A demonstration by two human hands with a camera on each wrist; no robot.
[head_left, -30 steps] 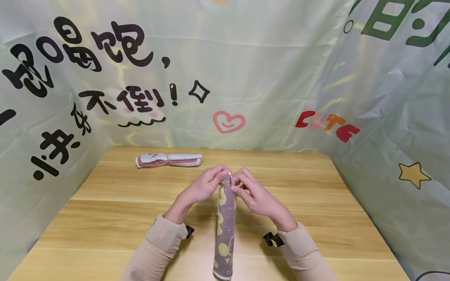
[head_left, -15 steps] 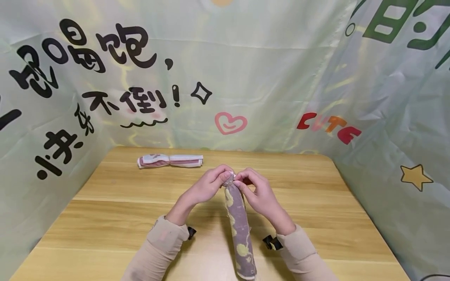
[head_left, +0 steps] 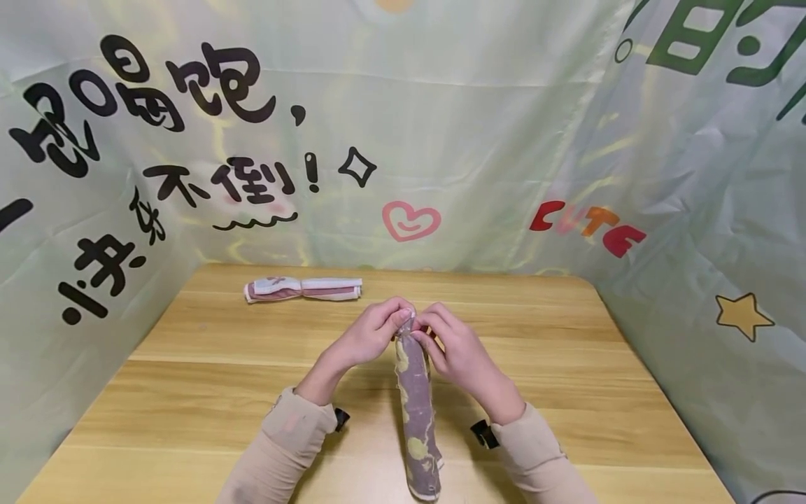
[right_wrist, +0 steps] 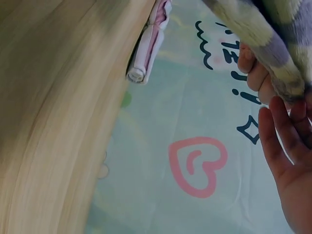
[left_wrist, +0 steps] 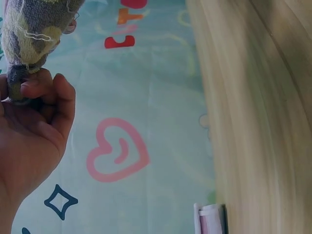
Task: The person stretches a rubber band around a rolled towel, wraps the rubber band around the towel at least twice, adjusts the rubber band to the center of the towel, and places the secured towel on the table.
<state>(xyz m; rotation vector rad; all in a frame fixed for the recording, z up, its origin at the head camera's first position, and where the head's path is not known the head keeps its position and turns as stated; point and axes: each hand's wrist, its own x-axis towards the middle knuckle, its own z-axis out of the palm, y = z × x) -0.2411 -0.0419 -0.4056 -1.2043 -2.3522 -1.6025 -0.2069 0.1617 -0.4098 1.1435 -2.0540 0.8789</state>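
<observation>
A rolled towel [head_left: 417,413], purple-grey with pale yellow spots and loose threads, hangs lengthwise over the table, its far end squeezed into a narrow neck. My left hand [head_left: 371,332] grips that end, the thumb lying on top; in the left wrist view the curled fingers [left_wrist: 41,87] wrap the narrowed tip. From the right side, my right hand [head_left: 456,353] pinches at the neck with thumb and index finger. In the right wrist view the right hand's fingertips [right_wrist: 278,105] meet the gathered towel [right_wrist: 285,73]. What lies between those fingertips is mostly hidden.
A second rolled towel [head_left: 303,288], white and pink and cinched at its middle, lies at the back left of the wooden table [head_left: 535,329]. Printed fabric walls [head_left: 472,140] enclose the table at the back and sides. A dark cable [head_left: 777,494] shows at lower right.
The towel's near end swung right, then partly back left. The right fingers shifted slightly along the neck, while the left hand keeps its grip on the end.
</observation>
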